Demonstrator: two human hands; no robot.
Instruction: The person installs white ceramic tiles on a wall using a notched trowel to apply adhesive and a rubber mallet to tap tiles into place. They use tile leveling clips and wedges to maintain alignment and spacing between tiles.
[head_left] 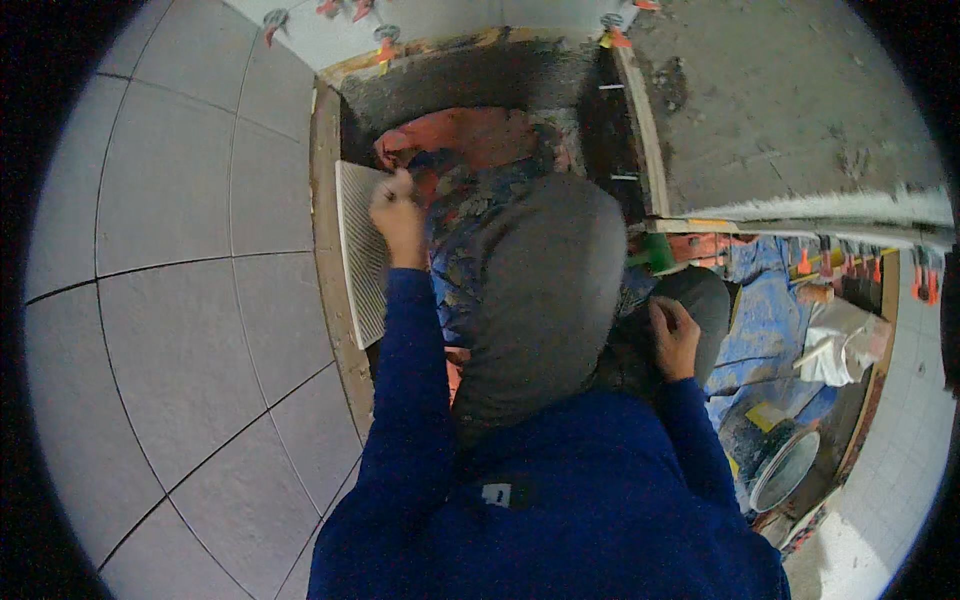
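Note:
My left hand [397,218] is at the upper right edge of a narrow white panel with fine parallel ridges [358,255]. Its fingers are curled in and blurred; whether they grip the panel or something small is not visible. The panel stands tilted along the edge of the tiled surface. My right hand [677,338] is over my right knee [700,295], its fingers curled toward the thumb. Anything inside that hand is hidden. Both forearms are in dark blue sleeves.
Large grey tiles [170,200] with open joints cover the left side. Ahead is a dark, rough-walled recess [460,75] with a crumpled reddish cloth [470,135]. Right of me lie a blue sheet [755,300], a bucket on its side [785,465] and a white bag [842,340].

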